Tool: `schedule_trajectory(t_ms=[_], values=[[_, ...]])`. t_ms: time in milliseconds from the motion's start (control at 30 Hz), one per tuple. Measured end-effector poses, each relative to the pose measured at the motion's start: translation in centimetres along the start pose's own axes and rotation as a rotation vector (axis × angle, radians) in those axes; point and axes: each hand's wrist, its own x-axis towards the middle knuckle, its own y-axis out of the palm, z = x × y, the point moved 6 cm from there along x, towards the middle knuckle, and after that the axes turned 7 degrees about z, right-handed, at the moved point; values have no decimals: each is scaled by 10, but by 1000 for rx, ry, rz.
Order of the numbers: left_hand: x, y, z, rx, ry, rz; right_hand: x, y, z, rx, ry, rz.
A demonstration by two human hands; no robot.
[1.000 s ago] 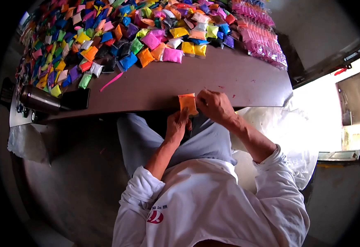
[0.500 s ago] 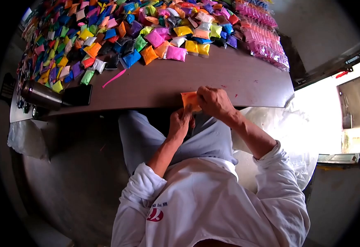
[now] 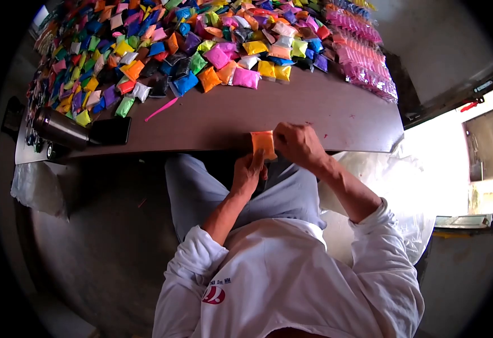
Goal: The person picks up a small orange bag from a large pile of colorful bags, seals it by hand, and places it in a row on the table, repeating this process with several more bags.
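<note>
An orange packet (image 3: 262, 143) is held upright at the table's near edge, above my lap. My left hand (image 3: 248, 170) grips its lower part, with the thumb lying over the front. My right hand (image 3: 298, 144) is closed at the packet's right edge, its fingers curled; whether they pinch the packet's edge is too small to tell. Something reddish shows just below the packet, beside my left fingers, and I cannot make out what it is.
Many small coloured packets (image 3: 216, 57) cover the far part of the brown table (image 3: 212, 121). Pink clear-wrapped packs (image 3: 365, 62) lie at the far right. A pink strip (image 3: 161, 109), a black phone (image 3: 110, 130) and a metal flask (image 3: 61, 127) are at the left. Plastic sheeting hangs right.
The orange packet now faces me more squarely and shows more of its front. My right hand has shifted slightly right, off the packet's top corner. The view has moved a little.
</note>
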Motion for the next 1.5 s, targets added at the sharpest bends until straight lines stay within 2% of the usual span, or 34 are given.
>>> schedule_trajectory(t_ms=[67,100,133,200,267,333,367,467,600,633,733,867,933,1100,1200,1233,1500], values=[[-2,-2,9,-3,-66,-26,-7,2,22,20,-146,-2],[0,-2,10,-19,-32,-5,-7,12,20,-46,-151,82],[2,-1,10,-35,1,18,-6,15,14,-44,-148,82],[3,-1,6,-29,21,17,4,8,-5,-101,-98,-44],[-1,-1,5,-21,37,21,5,7,-19,-203,-55,7],[0,-4,9,43,5,13,7,-3,-3,-71,-123,0],[0,-4,12,43,-25,-6,3,-3,14,-77,-195,20],[3,-2,16,-4,-2,35,3,12,13,-108,-269,55],[0,-1,9,20,32,42,19,2,-4,-220,-134,91],[1,-3,10,32,1,17,18,-3,5,-211,-214,36],[-4,-4,14,59,-65,-5,11,4,29,-115,-332,44],[4,-2,7,-5,7,22,22,6,13,-121,-313,103],[0,-4,10,20,-9,18,25,8,3,-213,-213,137],[-7,-4,9,26,-53,2,13,14,27,-134,-333,136],[-3,-4,4,27,-33,10,23,11,14,-162,-249,167],[-1,-4,2,27,-24,11,24,11,11,-154,-285,87],[-7,-7,11,-10,-33,17,15,10,16,-53,-339,117]])
